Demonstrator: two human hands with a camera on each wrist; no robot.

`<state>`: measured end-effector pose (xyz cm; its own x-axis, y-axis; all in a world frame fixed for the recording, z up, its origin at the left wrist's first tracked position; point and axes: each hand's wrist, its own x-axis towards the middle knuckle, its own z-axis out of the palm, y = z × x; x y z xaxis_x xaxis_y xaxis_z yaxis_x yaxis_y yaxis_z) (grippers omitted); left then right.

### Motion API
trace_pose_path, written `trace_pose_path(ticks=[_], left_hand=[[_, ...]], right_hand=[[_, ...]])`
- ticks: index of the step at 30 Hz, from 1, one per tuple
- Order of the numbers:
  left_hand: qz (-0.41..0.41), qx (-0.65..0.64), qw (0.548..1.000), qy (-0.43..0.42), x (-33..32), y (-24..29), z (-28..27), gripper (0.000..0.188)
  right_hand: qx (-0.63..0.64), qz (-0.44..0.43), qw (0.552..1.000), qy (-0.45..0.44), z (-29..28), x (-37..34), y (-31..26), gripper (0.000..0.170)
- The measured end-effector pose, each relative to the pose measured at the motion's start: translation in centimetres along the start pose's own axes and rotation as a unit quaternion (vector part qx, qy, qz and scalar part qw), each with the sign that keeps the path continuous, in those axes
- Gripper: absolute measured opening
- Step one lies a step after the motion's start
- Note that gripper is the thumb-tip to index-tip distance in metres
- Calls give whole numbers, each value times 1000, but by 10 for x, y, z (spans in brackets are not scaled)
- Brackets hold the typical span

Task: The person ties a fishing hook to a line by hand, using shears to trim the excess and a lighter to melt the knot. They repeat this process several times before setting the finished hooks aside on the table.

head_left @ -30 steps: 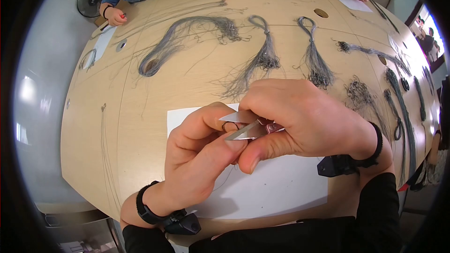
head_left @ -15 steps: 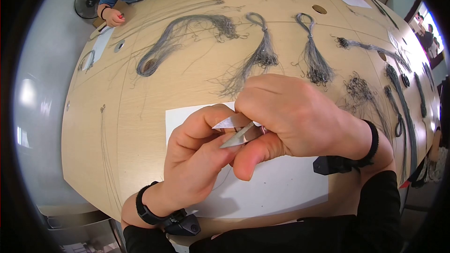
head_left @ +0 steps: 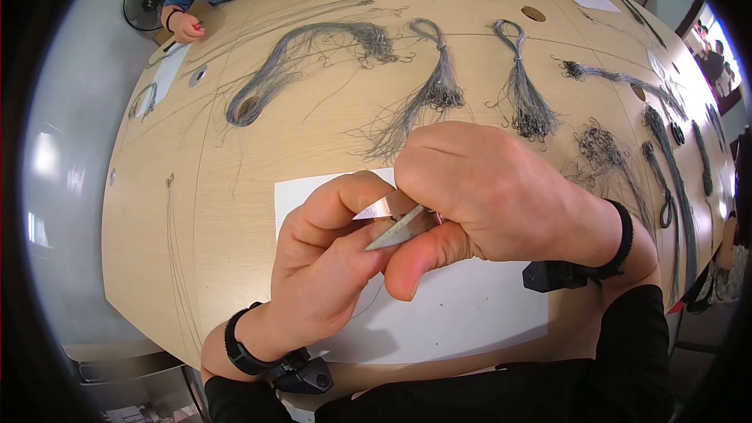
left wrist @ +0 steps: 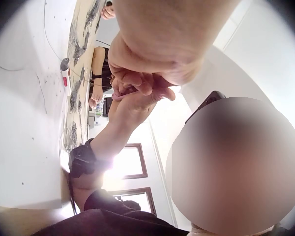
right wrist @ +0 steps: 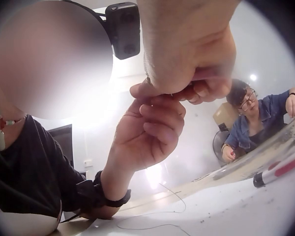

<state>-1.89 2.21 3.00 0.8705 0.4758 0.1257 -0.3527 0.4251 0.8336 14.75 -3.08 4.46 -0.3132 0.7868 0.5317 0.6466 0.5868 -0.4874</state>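
Observation:
My right hand grips small snips, its curled fingers hiding the handles. Their two pointed blades stand apart and point left, over the left fingertips. My left hand pinches a small dark fishhook between thumb and forefinger; the blades now cover most of it. A thin line hangs below the left hand over the white paper. In the right wrist view, the left hand meets the right hand at the fingertips.
Tied bundles of hooked line lie beyond my hands, with a looser bundle to the left. More hooks and lines lie at right. A red-and-white marker lies on the paper. Another person's hand is across the table.
Both blades have moved slightly left and toward me, over the left fingertips, covering the fishhook that showed between them a second ago. The left hand keeps its pinch.

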Motion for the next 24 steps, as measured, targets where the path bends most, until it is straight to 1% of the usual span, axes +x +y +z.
trace_pose_path(ticks=[2,5,12,14,15,17,19,20,22,24], left_hand=[[13,12,1000,-11,0,-1,-1,26],[14,23,1000,-2,1,0,0,24],[23,18,999,-13,3,1,4,23],[6,14,1000,22,2,2,5,23],[6,15,1000,22,1,2,4,23],[15,12,1000,-10,1,1,0,23],[18,23,1000,-1,2,0,2,23],[21,36,999,7,2,1,3,23],[27,34,999,2,2,-1,1,23],[32,31,999,-3,1,-2,0,23]], right_hand=[[-1,2,1000,-3,0,0,0,44],[-2,0,1000,-1,1,-1,1,44],[3,6,1000,2,0,-1,-1,43],[-1,8,1000,3,0,-1,-2,43],[-4,12,1000,-2,0,-1,-2,43],[-9,14,1000,-8,-3,0,-3,43],[-7,48,997,-54,-7,1,-6,48],[-7,48,997,-53,-5,1,-5,48],[-7,36,999,-19,-1,-1,-3,43],[-7,42,999,-20,0,-2,-2,43]])
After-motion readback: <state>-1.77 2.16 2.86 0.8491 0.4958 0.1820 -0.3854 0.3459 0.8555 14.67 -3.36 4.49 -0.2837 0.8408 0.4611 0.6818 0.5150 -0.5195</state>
